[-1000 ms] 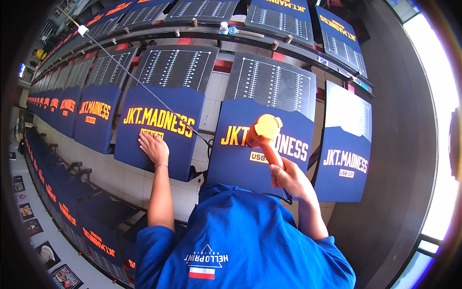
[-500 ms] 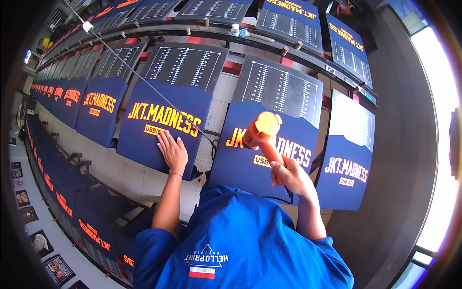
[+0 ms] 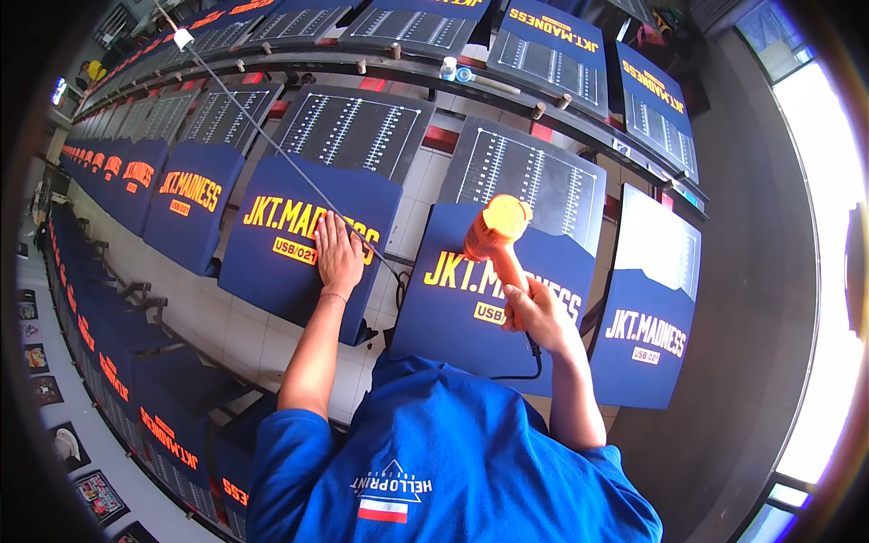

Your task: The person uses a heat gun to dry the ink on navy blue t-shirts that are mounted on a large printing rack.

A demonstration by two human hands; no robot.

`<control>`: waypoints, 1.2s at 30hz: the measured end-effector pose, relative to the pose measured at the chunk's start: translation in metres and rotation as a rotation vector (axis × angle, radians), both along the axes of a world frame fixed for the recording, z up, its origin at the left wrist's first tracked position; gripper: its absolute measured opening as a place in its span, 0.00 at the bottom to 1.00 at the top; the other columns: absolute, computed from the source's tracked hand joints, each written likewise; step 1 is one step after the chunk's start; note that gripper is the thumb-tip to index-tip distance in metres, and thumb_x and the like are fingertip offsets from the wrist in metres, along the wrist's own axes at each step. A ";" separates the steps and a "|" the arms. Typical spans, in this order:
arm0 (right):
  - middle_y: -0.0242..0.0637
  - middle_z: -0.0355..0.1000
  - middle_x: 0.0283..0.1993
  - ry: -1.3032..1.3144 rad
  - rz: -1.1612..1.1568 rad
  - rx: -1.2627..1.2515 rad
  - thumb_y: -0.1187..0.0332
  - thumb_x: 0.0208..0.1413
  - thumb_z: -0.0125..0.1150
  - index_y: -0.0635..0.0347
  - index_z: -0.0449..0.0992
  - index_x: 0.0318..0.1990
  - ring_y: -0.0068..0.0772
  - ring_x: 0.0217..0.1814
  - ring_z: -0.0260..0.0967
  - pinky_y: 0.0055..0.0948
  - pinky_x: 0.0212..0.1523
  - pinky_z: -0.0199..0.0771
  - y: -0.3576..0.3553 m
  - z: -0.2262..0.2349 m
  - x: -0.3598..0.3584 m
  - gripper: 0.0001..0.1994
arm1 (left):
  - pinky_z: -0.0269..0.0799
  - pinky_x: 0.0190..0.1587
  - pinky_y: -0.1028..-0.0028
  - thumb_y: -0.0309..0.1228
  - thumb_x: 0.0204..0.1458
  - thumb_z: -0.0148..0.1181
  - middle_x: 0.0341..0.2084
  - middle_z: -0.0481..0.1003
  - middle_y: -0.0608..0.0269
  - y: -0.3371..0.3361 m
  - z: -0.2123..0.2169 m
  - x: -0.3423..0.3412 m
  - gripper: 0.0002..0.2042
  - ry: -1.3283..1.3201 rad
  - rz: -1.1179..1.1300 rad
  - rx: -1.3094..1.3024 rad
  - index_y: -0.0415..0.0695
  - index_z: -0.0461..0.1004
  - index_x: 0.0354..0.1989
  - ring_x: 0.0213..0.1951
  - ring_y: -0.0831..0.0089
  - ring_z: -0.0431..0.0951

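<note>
The right hand point(image 3: 540, 312) is clamped on an orange heat gun point(image 3: 496, 231), aimed at the near shirt point(image 3: 453, 317). It looks light and rigid, best held by its handle. The left hand point(image 3: 338, 255) lies flat, open, on the left shirt point(image 3: 281, 262).

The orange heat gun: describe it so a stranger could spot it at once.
Start from the long row of navy shirts stretched on slanted boards. Over the shirt right in front of the person, the right hand grips the heat gun by its handle, a black cord hanging below. It is the only solid orange tool; the left hand lies flat on the neighbouring shirt.
</note>
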State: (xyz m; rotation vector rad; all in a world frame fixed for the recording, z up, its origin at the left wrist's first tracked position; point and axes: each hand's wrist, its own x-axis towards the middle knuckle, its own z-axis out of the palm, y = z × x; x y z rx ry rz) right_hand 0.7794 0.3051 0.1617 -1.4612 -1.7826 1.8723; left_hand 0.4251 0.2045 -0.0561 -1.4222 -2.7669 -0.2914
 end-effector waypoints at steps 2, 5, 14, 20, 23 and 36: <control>0.32 0.70 0.27 -0.014 -0.026 -0.030 0.55 0.69 0.53 0.65 0.70 0.40 0.23 0.27 0.73 0.25 0.30 0.74 0.001 0.006 0.004 0.17 | 0.34 0.76 0.58 0.40 0.65 0.40 0.74 0.50 0.47 0.000 0.005 0.009 0.30 -0.009 -0.036 -0.037 0.32 0.53 0.71 0.76 0.53 0.43; 0.32 0.70 0.28 -0.052 -0.052 -0.041 0.56 0.68 0.53 0.65 0.70 0.41 0.23 0.27 0.73 0.25 0.31 0.76 -0.001 0.012 0.010 0.17 | 0.35 0.76 0.58 0.39 0.65 0.40 0.73 0.51 0.47 -0.002 0.007 0.021 0.30 -0.035 -0.074 -0.017 0.33 0.54 0.71 0.76 0.53 0.44; 0.32 0.69 0.27 -0.023 -0.023 -0.065 0.56 0.68 0.53 0.65 0.70 0.39 0.23 0.25 0.73 0.25 0.30 0.73 -0.004 0.005 -0.006 0.17 | 0.35 0.76 0.58 0.37 0.64 0.42 0.74 0.50 0.48 -0.016 0.012 0.047 0.31 -0.086 -0.153 0.018 0.33 0.50 0.72 0.76 0.53 0.44; 0.32 0.70 0.28 -0.065 0.009 -0.040 0.55 0.68 0.53 0.63 0.69 0.41 0.22 0.26 0.72 0.23 0.30 0.75 -0.007 0.008 -0.028 0.17 | 0.35 0.76 0.58 0.36 0.64 0.43 0.74 0.47 0.47 -0.032 0.017 0.053 0.31 -0.122 -0.175 0.014 0.34 0.49 0.73 0.76 0.54 0.43; 0.32 0.71 0.29 -0.042 0.015 -0.108 0.54 0.68 0.54 0.63 0.69 0.41 0.22 0.26 0.72 0.23 0.30 0.75 -0.005 0.018 -0.029 0.17 | 0.35 0.76 0.58 0.37 0.64 0.43 0.74 0.47 0.47 -0.039 0.018 0.049 0.30 -0.117 -0.140 0.026 0.34 0.51 0.72 0.76 0.53 0.43; 0.32 0.71 0.25 -0.126 0.006 -0.031 0.57 0.68 0.53 0.65 0.70 0.39 0.23 0.25 0.73 0.24 0.30 0.74 -0.016 0.023 -0.058 0.16 | 0.35 0.76 0.56 0.41 0.68 0.36 0.75 0.45 0.47 -0.060 -0.001 -0.074 0.30 -0.009 0.327 -0.024 0.35 0.48 0.74 0.76 0.53 0.42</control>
